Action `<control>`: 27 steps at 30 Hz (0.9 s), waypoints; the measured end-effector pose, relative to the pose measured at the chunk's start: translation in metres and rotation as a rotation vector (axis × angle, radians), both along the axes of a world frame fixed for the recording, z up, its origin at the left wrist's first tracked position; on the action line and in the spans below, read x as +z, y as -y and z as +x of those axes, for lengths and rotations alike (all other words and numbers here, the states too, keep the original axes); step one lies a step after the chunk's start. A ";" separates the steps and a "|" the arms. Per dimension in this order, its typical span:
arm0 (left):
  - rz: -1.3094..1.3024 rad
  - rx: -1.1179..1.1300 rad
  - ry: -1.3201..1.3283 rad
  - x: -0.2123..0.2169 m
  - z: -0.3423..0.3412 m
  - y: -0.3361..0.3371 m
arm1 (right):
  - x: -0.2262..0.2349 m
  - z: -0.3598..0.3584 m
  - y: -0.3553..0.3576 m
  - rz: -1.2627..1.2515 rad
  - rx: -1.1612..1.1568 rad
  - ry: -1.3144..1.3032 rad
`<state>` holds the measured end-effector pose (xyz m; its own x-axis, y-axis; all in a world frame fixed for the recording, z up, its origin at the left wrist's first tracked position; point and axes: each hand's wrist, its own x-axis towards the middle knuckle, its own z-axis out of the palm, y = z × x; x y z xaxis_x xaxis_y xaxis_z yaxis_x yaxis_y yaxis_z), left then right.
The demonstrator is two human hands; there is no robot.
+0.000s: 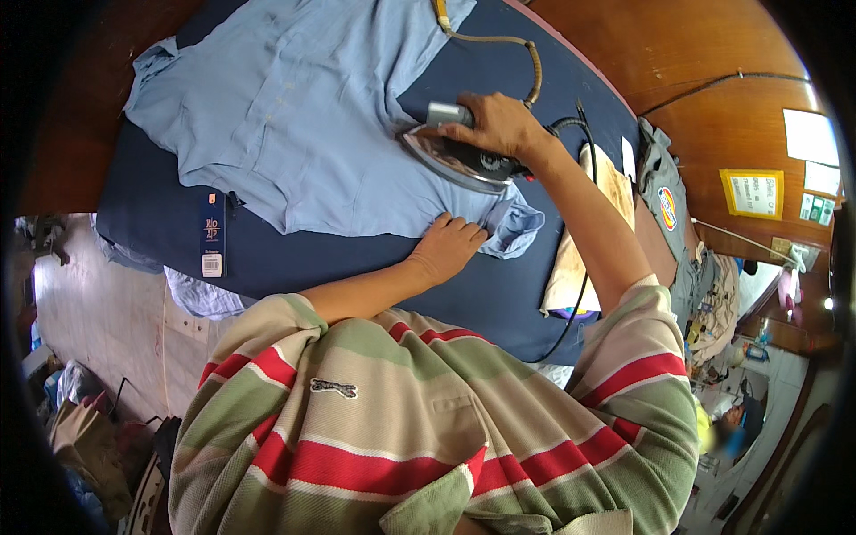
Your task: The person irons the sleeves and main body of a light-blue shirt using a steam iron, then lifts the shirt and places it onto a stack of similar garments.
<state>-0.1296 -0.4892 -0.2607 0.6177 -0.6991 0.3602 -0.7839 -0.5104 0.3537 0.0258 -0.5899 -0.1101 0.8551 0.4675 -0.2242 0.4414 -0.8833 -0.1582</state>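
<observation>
The right hand (pixel 499 125) is wrapped around the handle of an iron (pixel 456 159), whose long axis points toward the left hand (pixel 450 245). That hand lies flat, fingers spread, pressing a light blue shirt (pixel 294 116) just below the iron's soleplate. The shirt is spread over a dark blue padded board (pixel 357 267), with wood panelling (pixel 695 53) beyond the fingers
</observation>
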 end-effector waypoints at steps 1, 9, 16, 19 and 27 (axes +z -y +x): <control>-0.015 0.004 -0.017 0.000 -0.001 0.000 | 0.001 0.005 0.001 0.007 -0.018 0.012; -0.136 -0.055 -0.092 -0.005 -0.006 -0.008 | 0.000 -0.009 0.016 0.035 0.124 -0.109; -0.419 0.072 0.082 0.008 0.013 -0.042 | -0.003 -0.041 0.033 0.004 -0.153 -0.016; -0.320 0.527 0.126 0.024 0.091 -0.066 | -0.004 -0.037 0.029 0.011 -0.247 -0.005; 0.007 0.462 -0.009 0.000 0.175 -0.096 | -0.008 -0.018 0.000 0.051 -0.138 0.058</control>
<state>0.0458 -0.3931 -0.2611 0.8683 -0.3521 0.3493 -0.4704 -0.8080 0.3547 0.0076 -0.5896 -0.1177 0.9228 0.3545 -0.1510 0.3265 -0.9275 -0.1823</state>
